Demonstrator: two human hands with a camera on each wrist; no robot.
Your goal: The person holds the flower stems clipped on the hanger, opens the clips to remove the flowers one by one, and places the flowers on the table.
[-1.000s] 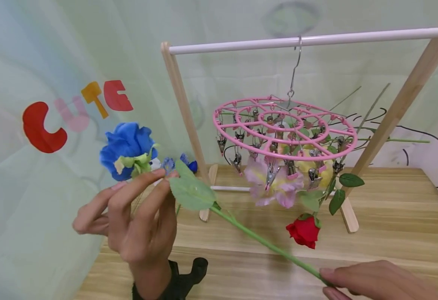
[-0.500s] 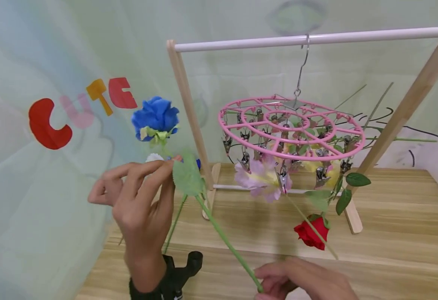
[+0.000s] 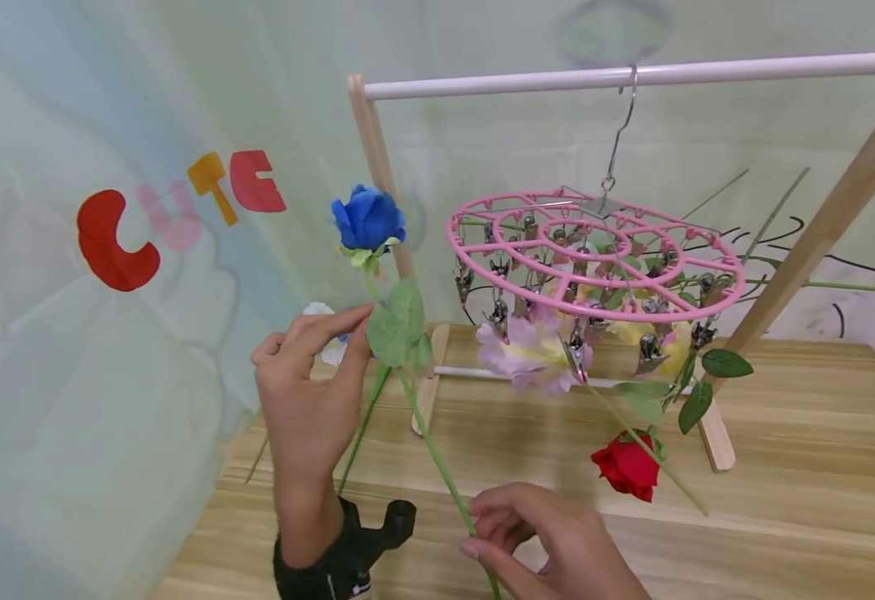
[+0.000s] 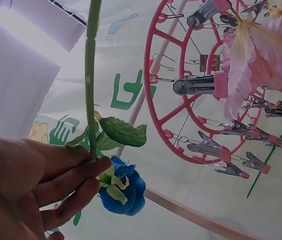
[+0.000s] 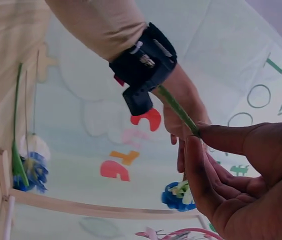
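Fingers [image 3: 347, 321] of the left hand [image 3: 310, 400] pinch the green stem [image 3: 426, 437] of the blue rose [image 3: 366, 218] just below its leaves [image 3: 398, 333]; fingers of the right hand [image 3: 550, 542] pinch the same stem at its lower end. The flower stands nearly upright above the table [image 3: 782, 500], left of the pink clip hanger [image 3: 595, 250] and in front of the wooden rack post [image 3: 381, 175].

Risk assessment: the stem is thin and held at two points, so opposing pulls could bend or kink it. The bloom is close to the post and the hanger rim; a sideways swing could knock it against them or set the hanger swaying on its hook [image 3: 621, 125], which may disturb the clipped lilac flower [image 3: 520, 354] and red rose [image 3: 627, 468].

Legible writing: coloured letters "CUTE" [image 3: 175, 212] on the backdrop.
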